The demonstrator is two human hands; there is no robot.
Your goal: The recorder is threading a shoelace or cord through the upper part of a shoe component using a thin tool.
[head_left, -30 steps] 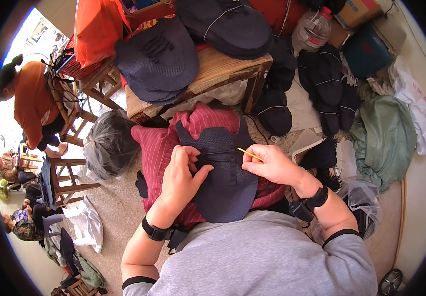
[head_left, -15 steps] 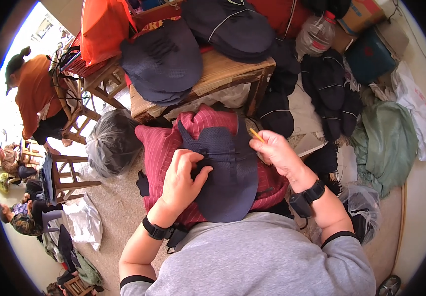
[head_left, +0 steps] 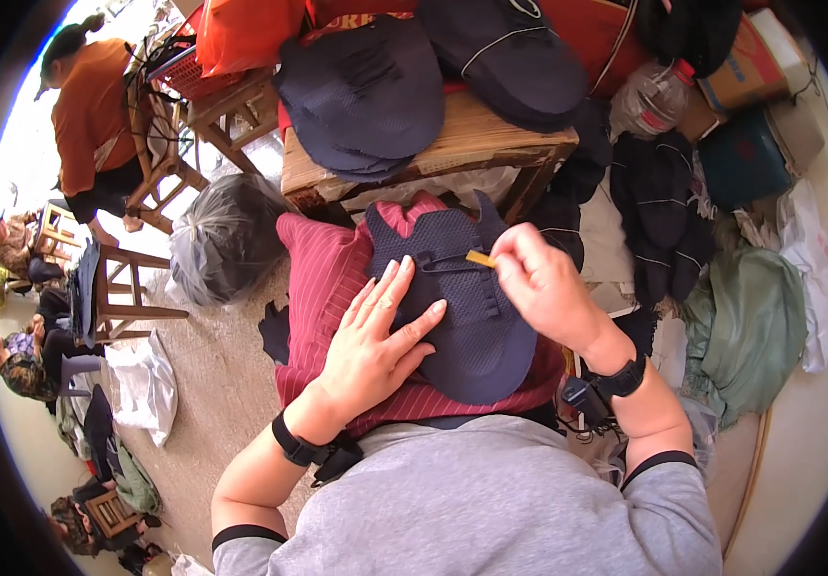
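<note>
A dark navy mesh shoe upper (head_left: 476, 350) lies spread over red striped cloth (head_left: 313, 288) on my lap. My left hand (head_left: 375, 341) rests flat on the upper's left side, fingers stretched out and holding nothing. Between the thumb and fingertips of my right hand (head_left: 543, 288) is a small yellow strip-like tool (head_left: 480, 258), held low over the upper's middle. A thin dark line runs from the tool's tip across the mesh; whether it is a shaft or a cord, I cannot tell. The underside of the upper is hidden.
Stacked navy uppers (head_left: 361, 101) lie on a wooden bench (head_left: 476, 134) ahead, beside a tied bundle (head_left: 505, 62). A black plastic bag (head_left: 227, 240) and a stool (head_left: 131, 278) stand left. Green sacking (head_left: 745, 317) lies right. Several people sit at far left.
My right hand has brought the yellow tool down and inward onto the upper. My left hand has opened from a curled pose and flattened on the mesh. The whole view has shifted slightly.
</note>
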